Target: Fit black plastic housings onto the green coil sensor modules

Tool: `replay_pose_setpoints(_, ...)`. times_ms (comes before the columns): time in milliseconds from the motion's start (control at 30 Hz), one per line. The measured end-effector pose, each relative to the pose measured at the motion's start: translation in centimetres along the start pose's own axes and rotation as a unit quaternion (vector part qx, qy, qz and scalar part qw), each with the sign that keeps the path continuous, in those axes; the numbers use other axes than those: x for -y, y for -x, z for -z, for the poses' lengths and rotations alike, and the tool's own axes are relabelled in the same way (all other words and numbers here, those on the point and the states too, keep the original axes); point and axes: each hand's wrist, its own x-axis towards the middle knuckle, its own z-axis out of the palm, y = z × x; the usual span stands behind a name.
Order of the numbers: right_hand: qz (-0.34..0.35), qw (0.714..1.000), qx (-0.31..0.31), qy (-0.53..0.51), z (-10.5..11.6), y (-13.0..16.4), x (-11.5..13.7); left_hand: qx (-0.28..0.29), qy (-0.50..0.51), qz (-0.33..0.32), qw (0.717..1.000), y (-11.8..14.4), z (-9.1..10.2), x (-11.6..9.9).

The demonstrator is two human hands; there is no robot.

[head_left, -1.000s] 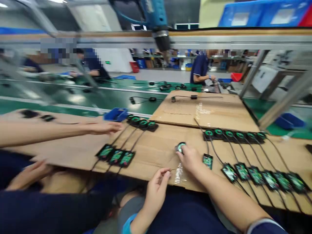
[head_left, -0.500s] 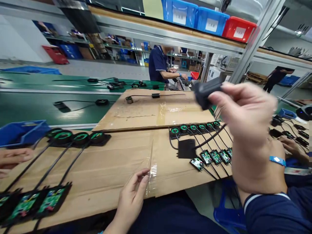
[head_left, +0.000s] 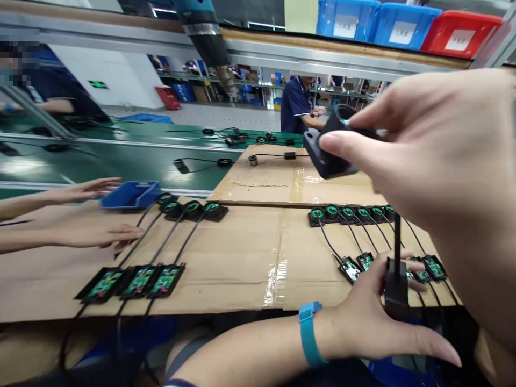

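Puck point(head_left: 331, 148) between right-hand fingertips point(head_left: 334, 144), raised.

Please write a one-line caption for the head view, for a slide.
Right hand lifts a black housing while left hand grips its hanging black box above cardboard.

On the cardboard sheet point(head_left: 226, 258), three circuit boards point(head_left: 135, 281) lie near left, a row of round parts point(head_left: 350, 213) lies right, and a bin point(head_left: 131, 194) sits far left before the conveyor belt point(head_left: 121, 156).
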Motion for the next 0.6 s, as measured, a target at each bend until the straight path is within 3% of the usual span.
replay_pose_setpoints(100,0.036,0.999,0.027,-0.025,-6.6,-2.8,-2.8,-0.016,0.084,0.074,0.994,2.0,1.0,-1.0)
replay_pose_setpoints(200,-0.028,0.992,0.119,-0.029,-14.8,-1.1,-5.7,-0.05,0.139,0.111,0.983,4.8,4.7,-1.4)
replay_pose_setpoints(333,-0.133,0.92,0.342,0.135,-23.3,5.5,-8.0,-0.279,0.066,0.161,0.944,8.2,11.4,0.9)
replay_pose_setpoints(367,-0.137,0.906,0.371,0.153,-24.6,7.1,-8.5,-0.32,0.038,0.174,0.931,8.7,12.8,1.7)
replay_pose_setpoints(433,-0.134,0.893,0.393,0.174,-26.2,9.5,-9.4,-0.35,-0.008,0.184,0.918,9.4,14.9,3.4)
replay_pose_setpoints(533,-0.127,0.888,0.393,0.203,-26.8,11.0,-10.8,-0.335,-0.105,0.154,0.924,9.1,16.0,4.7)
replay_pose_setpoints(600,-0.123,0.885,0.388,0.226,-26.7,11.0,-11.7,-0.325,-0.218,0.119,0.913,8.3,16.0,4.9)
